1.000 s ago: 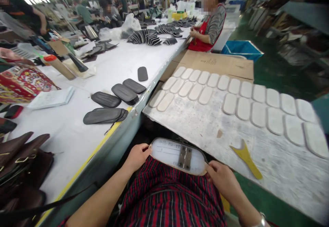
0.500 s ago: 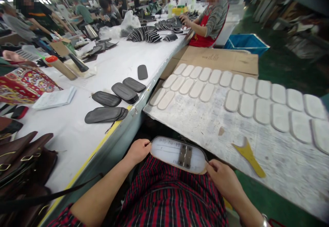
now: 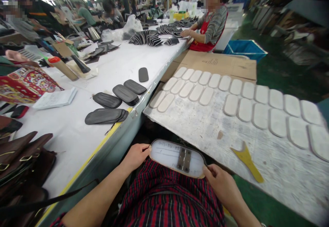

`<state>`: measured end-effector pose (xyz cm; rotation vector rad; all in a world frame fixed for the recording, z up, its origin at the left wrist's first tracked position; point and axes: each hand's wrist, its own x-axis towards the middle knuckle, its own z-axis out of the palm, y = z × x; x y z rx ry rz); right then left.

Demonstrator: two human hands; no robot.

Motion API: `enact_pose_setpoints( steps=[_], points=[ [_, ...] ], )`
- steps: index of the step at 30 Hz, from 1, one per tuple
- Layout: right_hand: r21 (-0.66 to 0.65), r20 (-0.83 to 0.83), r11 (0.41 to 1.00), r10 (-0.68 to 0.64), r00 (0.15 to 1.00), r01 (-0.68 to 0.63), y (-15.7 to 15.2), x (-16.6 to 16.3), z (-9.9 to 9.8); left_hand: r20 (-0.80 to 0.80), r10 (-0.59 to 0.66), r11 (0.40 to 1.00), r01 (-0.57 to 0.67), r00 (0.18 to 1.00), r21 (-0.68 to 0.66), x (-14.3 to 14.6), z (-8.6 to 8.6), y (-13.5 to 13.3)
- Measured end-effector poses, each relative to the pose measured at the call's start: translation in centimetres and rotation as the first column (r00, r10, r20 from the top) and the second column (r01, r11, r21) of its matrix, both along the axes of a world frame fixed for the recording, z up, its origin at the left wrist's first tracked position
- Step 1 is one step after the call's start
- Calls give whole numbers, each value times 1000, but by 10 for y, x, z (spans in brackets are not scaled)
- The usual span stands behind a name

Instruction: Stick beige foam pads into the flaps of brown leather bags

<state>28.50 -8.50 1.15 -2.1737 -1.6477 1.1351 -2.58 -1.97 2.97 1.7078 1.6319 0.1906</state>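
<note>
On my lap, over red-and-black plaid cloth, rests a white oval template (image 3: 167,154) with a dark rim and a small metal hinge plate in its middle. My left hand (image 3: 136,155) grips its left end with curled fingers. My right hand (image 3: 221,184) pinches its right end. Just beyond it lies a board (image 3: 205,131) covered in dried white residue, carrying rows of several pale oval pads (image 3: 231,104). A yellow forked scraper (image 3: 246,160) lies on the board near my right hand.
A long white worktable (image 3: 77,134) runs on my left with dark oval pieces (image 3: 105,115), brown leather bags (image 3: 20,155) and a patterned red box (image 3: 23,84). A person in a red apron (image 3: 208,24) works at the far end. A blue bin (image 3: 244,47) stands on the green floor.
My hands and the template stay almost still on my lap. The person in the red apron has lowered an arm to the table.
</note>
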Motion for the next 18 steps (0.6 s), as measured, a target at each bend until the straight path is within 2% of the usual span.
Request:
enact_pose_setpoints(
  steps=[2, 5, 10, 13, 15, 17, 18],
  points=[
    [16, 42, 1000, 17, 999, -17, -3, -2, 0, 21, 38, 999, -39, 999, 15, 2, -1, -4],
    [28, 123, 998, 55, 991, -59, -7, -3, -3, -8, 60, 991, -59, 998, 124, 6, -1, -10],
    [82, 228, 986, 121, 966, -143, 0, -5, -14, -223, 29, 978, 18, 974, 207, 12, -6, -7],
    [62, 284, 985, 135, 949, -159, 6, -7, -15, -393, -7, 973, 97, 920, 211, 15, -9, -2],
    [58, 310, 985, 139, 941, -165, 9, -8, -14, -439, -13, 970, 118, 898, 213, 14, -8, 2],
    [46, 309, 984, 148, 939, -171, 11, -8, -13, -394, -58, 977, 134, 917, 166, 7, -6, 8],
    [32, 293, 985, 156, 943, -172, 12, -7, -13, -317, -96, 986, 134, 944, 99, 1, -5, 13]
  ],
)
